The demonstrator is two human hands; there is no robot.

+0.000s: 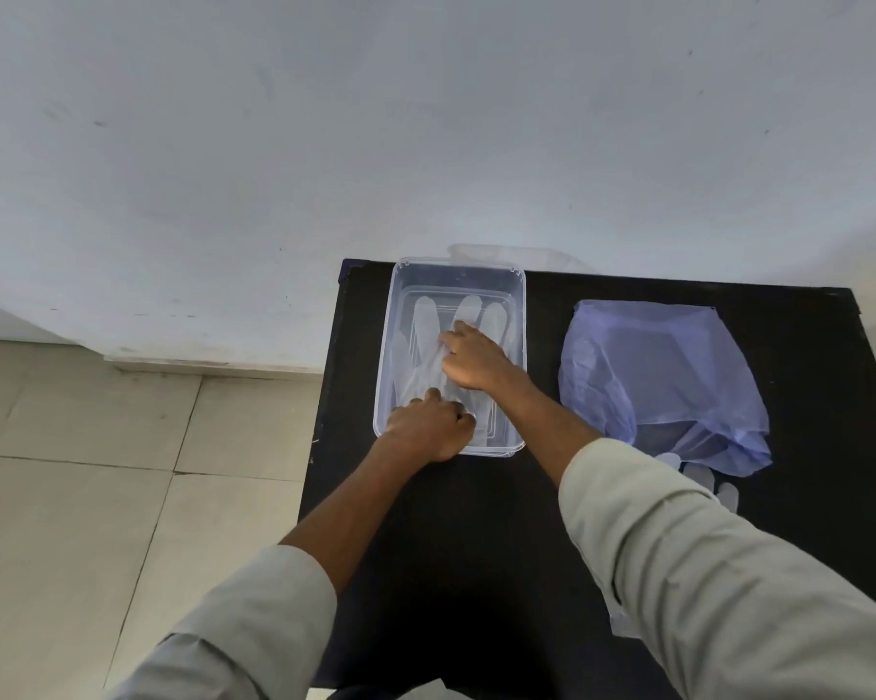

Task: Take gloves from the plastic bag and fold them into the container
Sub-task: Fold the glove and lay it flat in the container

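Observation:
A clear plastic container [405, 275] stands on the black table, left of centre. A translucent white glove [425, 320] lies spread inside it, fingers pointing away from me. My left hand [428, 429] is at the container's near end, fingers curled down on the glove's cuff. My right hand [471, 358] rests flat on the middle of the glove, pressing it down. To the right lies a bluish-purple plastic bag [663, 376]. More white gloves [703, 479] stick out of its near opening.
The black table [602, 295] ends close behind the container at a pale wall. A clear lid [506, 255] leans at the table's far edge behind the container. Beige floor tiles [97, 497] lie to the left.

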